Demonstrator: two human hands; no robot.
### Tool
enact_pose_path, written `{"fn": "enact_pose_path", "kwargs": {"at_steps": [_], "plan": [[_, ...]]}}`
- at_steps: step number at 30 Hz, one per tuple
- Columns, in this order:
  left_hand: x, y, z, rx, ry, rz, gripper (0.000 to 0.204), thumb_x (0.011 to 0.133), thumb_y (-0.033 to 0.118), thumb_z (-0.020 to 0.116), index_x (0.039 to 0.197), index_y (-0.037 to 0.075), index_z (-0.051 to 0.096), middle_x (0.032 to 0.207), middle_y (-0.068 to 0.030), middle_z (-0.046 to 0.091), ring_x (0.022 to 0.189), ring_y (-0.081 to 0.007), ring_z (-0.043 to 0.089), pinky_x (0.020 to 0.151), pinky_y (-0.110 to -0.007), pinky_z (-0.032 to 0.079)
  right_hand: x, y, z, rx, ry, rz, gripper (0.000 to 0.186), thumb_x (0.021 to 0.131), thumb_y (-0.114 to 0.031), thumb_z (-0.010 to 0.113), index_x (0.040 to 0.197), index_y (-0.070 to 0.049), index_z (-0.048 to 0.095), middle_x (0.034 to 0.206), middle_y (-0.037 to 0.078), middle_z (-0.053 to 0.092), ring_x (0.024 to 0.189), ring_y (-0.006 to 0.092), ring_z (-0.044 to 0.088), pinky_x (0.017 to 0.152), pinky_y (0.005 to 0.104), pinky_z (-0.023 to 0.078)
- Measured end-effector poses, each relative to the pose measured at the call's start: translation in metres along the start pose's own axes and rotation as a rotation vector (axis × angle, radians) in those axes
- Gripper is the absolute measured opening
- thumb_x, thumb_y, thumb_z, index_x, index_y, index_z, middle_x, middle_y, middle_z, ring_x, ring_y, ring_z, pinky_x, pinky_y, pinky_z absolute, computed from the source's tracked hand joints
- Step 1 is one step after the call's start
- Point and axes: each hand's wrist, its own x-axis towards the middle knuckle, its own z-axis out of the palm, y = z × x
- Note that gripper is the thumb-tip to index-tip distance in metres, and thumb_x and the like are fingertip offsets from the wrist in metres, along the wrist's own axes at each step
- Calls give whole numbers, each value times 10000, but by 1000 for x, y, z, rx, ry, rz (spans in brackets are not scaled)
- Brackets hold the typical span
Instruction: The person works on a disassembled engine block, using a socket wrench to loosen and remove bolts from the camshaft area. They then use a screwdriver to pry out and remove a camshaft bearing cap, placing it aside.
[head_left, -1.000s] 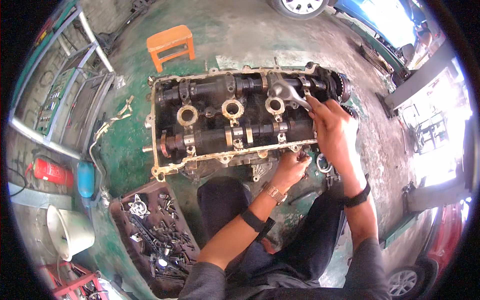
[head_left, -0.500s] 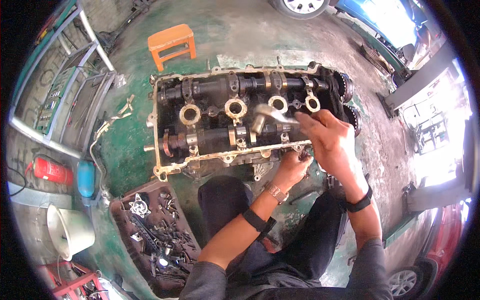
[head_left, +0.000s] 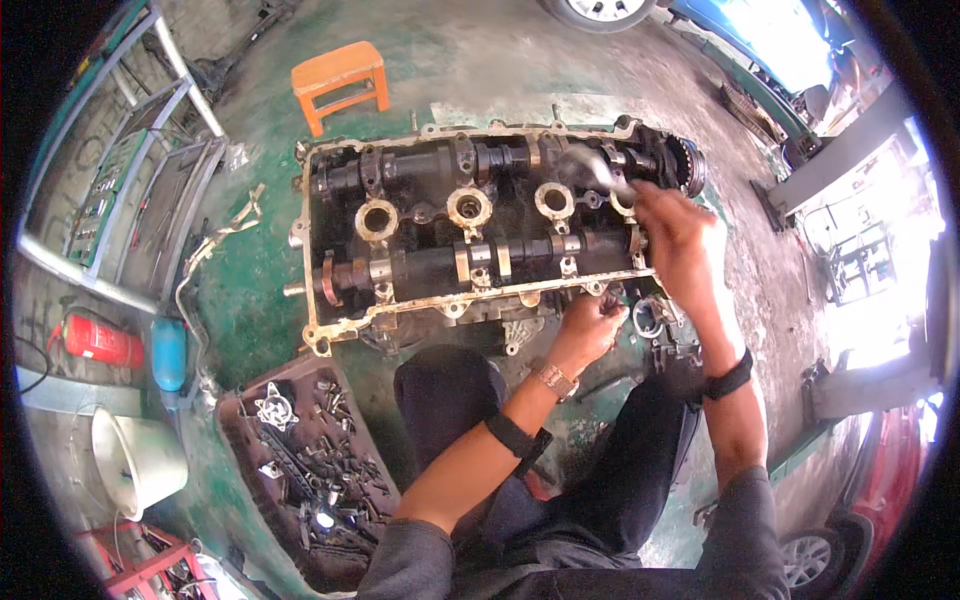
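Observation:
A grimy engine cylinder head (head_left: 404, 160) lies before my knees with two camshafts, toothed gears at its right end and ringed wells between the shafts. My right hand (head_left: 682, 240) grips a silvery metal tool (head_left: 598, 170), blurred by motion, over the upper right of the head. My left hand (head_left: 598, 330) is closed just below the head's near edge; what it holds is hidden. A loose metal ring (head_left: 648, 318) lies to its right. A shallow brown tray (head_left: 240, 420) of bolts and small metal parts sits at the lower left.
An orange stool (head_left: 335, 65) stands beyond the head. At left are a metal rack (head_left: 150, 80), red extinguisher (head_left: 100, 345), blue container (head_left: 168, 355), white bucket (head_left: 140, 460) and red cart (head_left: 140, 565). Grey posts (head_left: 830, 170), a blue car (head_left: 740, 45) and red car (head_left: 880, 470) are right.
My right hand swung the tool toward me and left over the near camshaft, then back up and right. My left hand stays about where it was.

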Motion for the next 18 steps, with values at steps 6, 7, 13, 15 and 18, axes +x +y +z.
{"fn": "enact_pose_path", "kwargs": {"at_steps": [6,7,13,15,18], "plan": [[2,-3,0,-38,12,71,159,936,208,674,965,57,631,694,21,591,515,-73,538,437,-242,421,-5,15,-2,143,73,172,214,885,3,662,1095,13,706,884,127,706,743,165,644,692,276,495],[2,-4,0,-29,11,49,153,935,204,675,965,60,630,692,21,590,514,-74,538,433,-243,420,-7,15,-3,167,94,161,214,887,0,663,1096,17,705,885,122,708,754,156,643,700,271,495],[1,-1,1,-22,30,110,130,931,194,690,948,77,637,706,39,592,534,-62,529,465,-233,419,-22,3,-8,375,120,245,201,878,-12,670,1072,31,702,857,114,710,727,131,633,686,273,501],[-2,4,1,39,-6,109,131,928,192,695,962,76,646,711,41,597,542,-60,525,476,-231,420,-31,-1,-12,496,92,369,195,885,-17,669,1070,37,702,842,93,706,739,107,618,689,266,495],[-11,16,3,-134,-108,142,185,937,208,696,1047,65,654,762,39,613,578,-45,522,500,-214,424,-52,-2,-15,567,104,451,179,888,-19,679,1059,24,709,824,39,696,734,80,591,682,251,482]]}}
